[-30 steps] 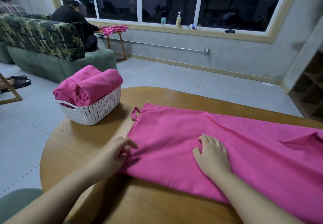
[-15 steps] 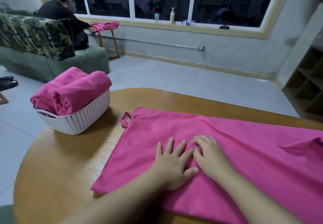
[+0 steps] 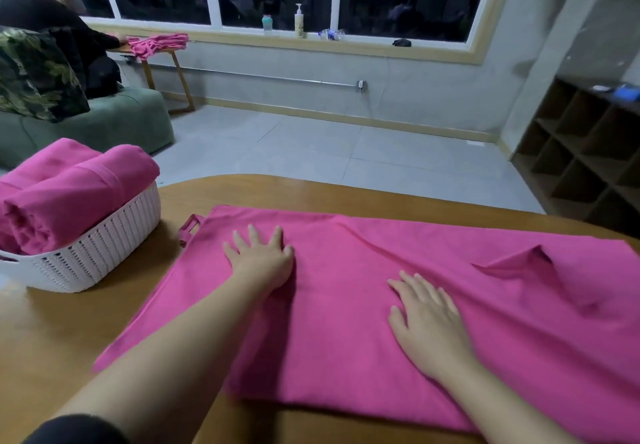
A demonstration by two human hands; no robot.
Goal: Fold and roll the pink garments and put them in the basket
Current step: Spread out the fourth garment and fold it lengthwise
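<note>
Left hand (image 3: 265, 262) flat on the pink garment (image 3: 346, 305), fingers spread out straight, holding nothing. Right hand (image 3: 427, 319) flat on it too, fingers straight, well apart from the left one. Garment spread wide over the bench (image 3: 69, 339), reaching the near edge, with a small fold sticking up toward the right. White basket (image 3: 97, 246) at the left edge, just beside the garment, with two pink rolls (image 3: 69, 194) lying inside.
</note>
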